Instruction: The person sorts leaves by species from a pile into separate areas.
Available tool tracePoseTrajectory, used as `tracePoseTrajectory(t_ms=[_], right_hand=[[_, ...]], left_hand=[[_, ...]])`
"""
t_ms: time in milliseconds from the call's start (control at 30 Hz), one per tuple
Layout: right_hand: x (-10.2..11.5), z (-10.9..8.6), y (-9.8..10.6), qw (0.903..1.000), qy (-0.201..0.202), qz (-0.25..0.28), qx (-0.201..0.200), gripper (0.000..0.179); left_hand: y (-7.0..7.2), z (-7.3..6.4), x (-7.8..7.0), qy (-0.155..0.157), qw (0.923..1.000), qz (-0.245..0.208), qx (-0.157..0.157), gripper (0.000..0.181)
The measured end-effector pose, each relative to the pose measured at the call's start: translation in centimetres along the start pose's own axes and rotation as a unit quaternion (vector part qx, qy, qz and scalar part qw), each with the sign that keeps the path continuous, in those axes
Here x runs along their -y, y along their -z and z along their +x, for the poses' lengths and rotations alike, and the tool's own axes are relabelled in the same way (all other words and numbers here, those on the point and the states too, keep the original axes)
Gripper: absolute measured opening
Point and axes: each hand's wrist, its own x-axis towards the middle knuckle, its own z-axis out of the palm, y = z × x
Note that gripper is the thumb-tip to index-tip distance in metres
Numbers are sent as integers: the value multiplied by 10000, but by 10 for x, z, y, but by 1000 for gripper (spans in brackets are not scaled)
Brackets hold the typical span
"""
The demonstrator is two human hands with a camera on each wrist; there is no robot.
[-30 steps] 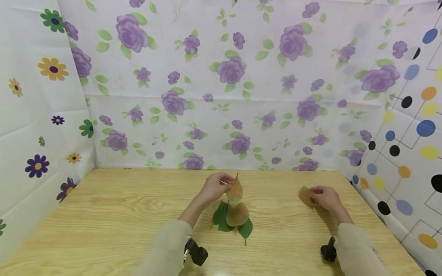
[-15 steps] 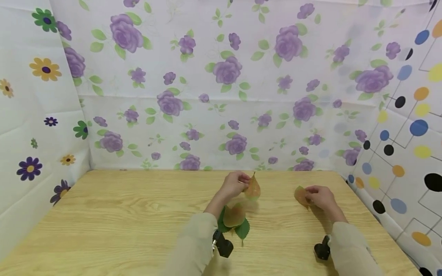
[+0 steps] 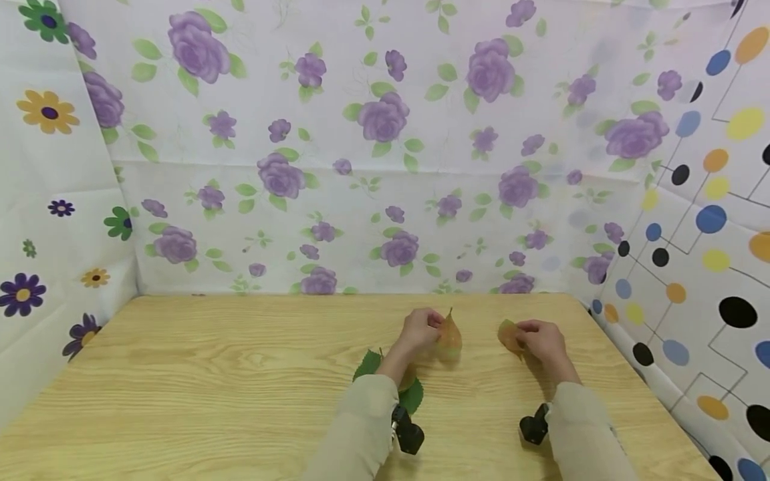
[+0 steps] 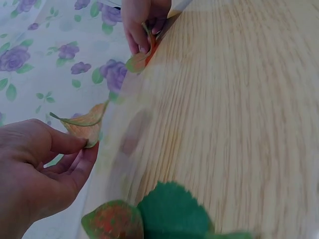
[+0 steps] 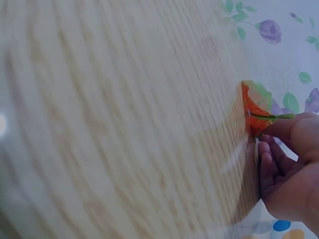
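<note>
My left hand (image 3: 421,331) pinches an orange-yellow leaf (image 3: 449,339) at its edge, its thin stem pointing up in the head view. In the left wrist view this leaf (image 4: 87,124) is curled, gripped between thumb and fingers. To the right, my right hand (image 3: 544,341) pinches another leaf (image 3: 508,335), orange with a green end. The right wrist view shows that leaf (image 5: 258,109) bright orange-red with a green stem. Below my left forearm lie green serrated leaves (image 3: 412,397) and a reddish-green leaf (image 4: 113,221), partly hidden by the arm and sleeve.
A wood-grain table (image 3: 210,387) spreads under both hands. Behind it hangs a white cloth (image 3: 337,220) with purple flowers. A dotted cloth (image 3: 692,280) stands at the right, a flowered one at the left. Black wrist cameras (image 3: 411,437) sit under both sleeves.
My left hand has carried its leaf to the right, away from the leaf pile and nearer my right hand; its forearm now covers part of the pile. The head view has shifted slightly right.
</note>
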Motion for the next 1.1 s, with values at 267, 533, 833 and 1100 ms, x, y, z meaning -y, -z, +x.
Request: tracePoseTrajectory(t_ms=[267,533,833,1100], right_hand=[[0,-4,-2,9998,-191,109,-12,30],[3,-4,-3,9996,-127,186,-141,30],[0,-1,-5,9998,51,-34,-205,28],[-1,-2,-4,9998,132,9,-120,26]], left_hand=[[-26,4,2,355,9991,-83,-226,17],[-42,11,3,368,9978,-241,-491,16],[-54,14,1,537,9951,-443,-701,19],[-69,25,7,539,9932,-86,-1028,19]])
